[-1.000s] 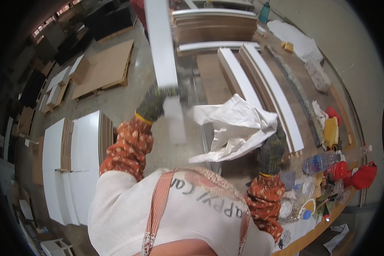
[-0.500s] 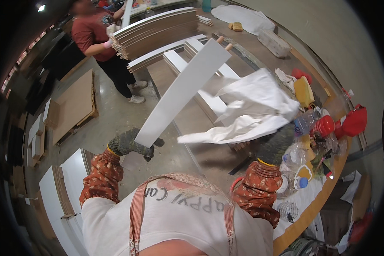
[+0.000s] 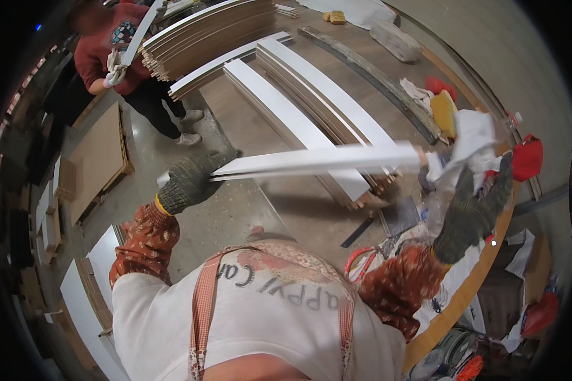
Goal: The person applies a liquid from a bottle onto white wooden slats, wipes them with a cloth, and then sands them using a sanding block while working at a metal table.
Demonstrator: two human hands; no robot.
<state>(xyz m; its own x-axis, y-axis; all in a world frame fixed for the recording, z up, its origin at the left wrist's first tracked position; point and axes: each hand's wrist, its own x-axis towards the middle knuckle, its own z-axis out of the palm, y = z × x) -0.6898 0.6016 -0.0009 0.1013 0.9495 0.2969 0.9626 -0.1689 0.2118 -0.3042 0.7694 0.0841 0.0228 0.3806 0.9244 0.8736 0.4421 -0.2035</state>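
My left hand (image 3: pixel 192 180), in a dark knit glove, grips a narrow white board (image 3: pixel 311 161) near its left end. The board lies almost level across my front, seen nearly edge-on, and its right end is blurred. At the right, my gloved right hand (image 3: pixel 465 222) has its fingers spread apart. Just beyond those fingertips is a crumpled white cloth (image 3: pixel 474 134), smeared by motion; whether it still touches them is hard to see. Below the held board lie stacks of white-topped boards (image 3: pixel 279 114) with wooden dowels at their ends.
A co-worker in a red shirt (image 3: pixel 105 41) stands at the far left, holding another white board (image 3: pixel 143 32). Between us is a tall board stack (image 3: pixel 210 32). Bottles, rags and a red container (image 3: pixel 527 159) crowd the table's right edge (image 3: pixel 473 286). A flat panel (image 3: pixel 98 162) lies on a pallet.
The board has swung from slanting away to lying almost level across my front. My right hand and the white cloth have moved right, and its fingers have spread.
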